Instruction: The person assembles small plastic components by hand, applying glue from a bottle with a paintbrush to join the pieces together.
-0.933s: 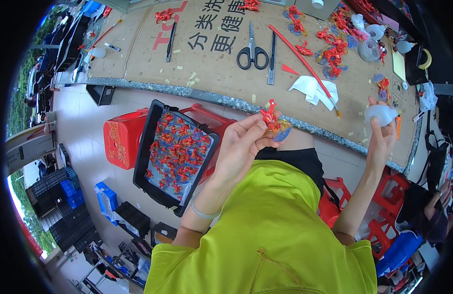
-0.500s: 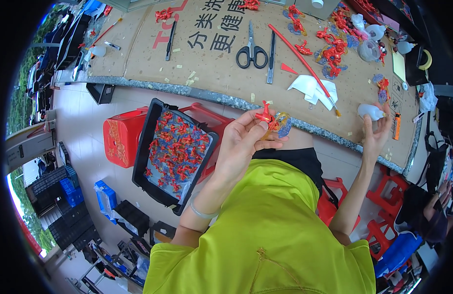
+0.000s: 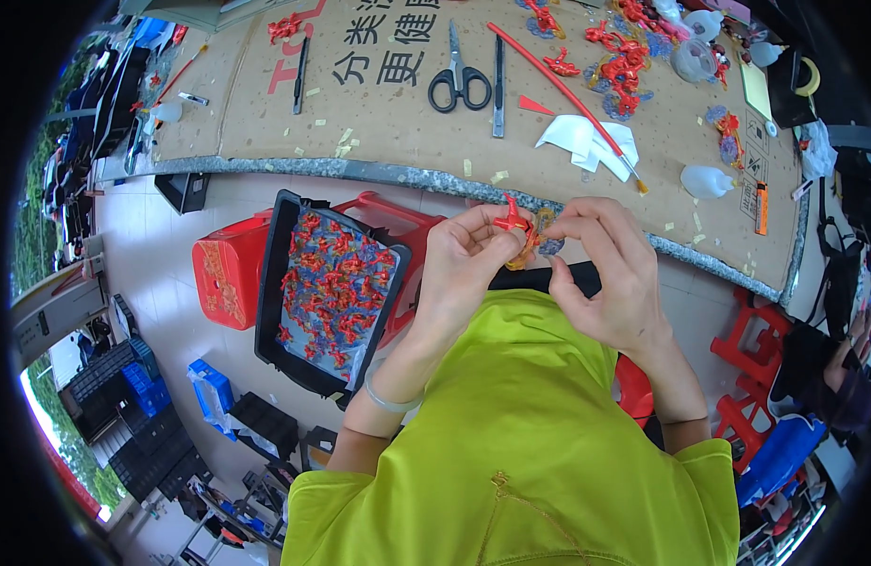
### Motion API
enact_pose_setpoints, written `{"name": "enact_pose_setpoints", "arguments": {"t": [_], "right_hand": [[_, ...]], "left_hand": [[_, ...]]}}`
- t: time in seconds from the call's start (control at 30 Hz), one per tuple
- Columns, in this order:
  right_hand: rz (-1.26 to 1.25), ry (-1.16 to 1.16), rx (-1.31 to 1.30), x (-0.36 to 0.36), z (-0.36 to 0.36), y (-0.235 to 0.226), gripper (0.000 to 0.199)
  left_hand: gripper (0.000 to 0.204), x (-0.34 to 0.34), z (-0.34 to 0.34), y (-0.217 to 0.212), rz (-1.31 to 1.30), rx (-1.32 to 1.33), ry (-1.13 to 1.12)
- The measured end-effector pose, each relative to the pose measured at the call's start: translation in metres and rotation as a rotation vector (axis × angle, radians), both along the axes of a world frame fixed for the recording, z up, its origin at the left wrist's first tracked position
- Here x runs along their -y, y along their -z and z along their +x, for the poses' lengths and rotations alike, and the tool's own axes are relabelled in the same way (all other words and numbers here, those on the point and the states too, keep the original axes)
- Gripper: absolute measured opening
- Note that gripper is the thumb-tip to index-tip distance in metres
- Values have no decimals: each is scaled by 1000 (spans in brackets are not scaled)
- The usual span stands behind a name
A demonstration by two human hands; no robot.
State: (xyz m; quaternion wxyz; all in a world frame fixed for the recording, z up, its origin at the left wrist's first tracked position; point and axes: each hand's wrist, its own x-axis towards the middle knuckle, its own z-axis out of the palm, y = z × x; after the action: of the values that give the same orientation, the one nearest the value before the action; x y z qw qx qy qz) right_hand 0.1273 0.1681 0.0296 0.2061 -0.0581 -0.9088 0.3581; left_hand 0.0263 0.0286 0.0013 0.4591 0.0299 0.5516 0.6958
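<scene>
head: red figurine (image 3: 514, 224), lettered cardboard (image 3: 398, 132)

Bright, even light | daylight blazes white far left | floor (image 3: 138, 259) gleams softly | table edge (image 3: 360, 171) bows | rim falls black!

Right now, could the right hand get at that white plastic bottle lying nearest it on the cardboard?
Probably yes: the white plastic bottle lies beyond the right hand, with no object visible between them. That hand is at the red figurine the left hand holds, so it would likely leave that first.
</scene>
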Motion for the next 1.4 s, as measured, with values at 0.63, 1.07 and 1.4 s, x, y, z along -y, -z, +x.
{"name": "enact_pose_setpoints", "arguments": {"t": [0.63, 1.07, 1.4], "right_hand": [[-362, 116, 96, -3, -1, 6, 22], [-337, 70, 78, -4, -1, 7, 19], [-305, 64, 18, -1, -4, 9, 18]], "left_hand": [[25, -3, 7, 1, 32, -153, -50], [22, 0, 10, 2, 28, -256, -41], [21, -3, 20, 0, -39, -302, -107]]}}
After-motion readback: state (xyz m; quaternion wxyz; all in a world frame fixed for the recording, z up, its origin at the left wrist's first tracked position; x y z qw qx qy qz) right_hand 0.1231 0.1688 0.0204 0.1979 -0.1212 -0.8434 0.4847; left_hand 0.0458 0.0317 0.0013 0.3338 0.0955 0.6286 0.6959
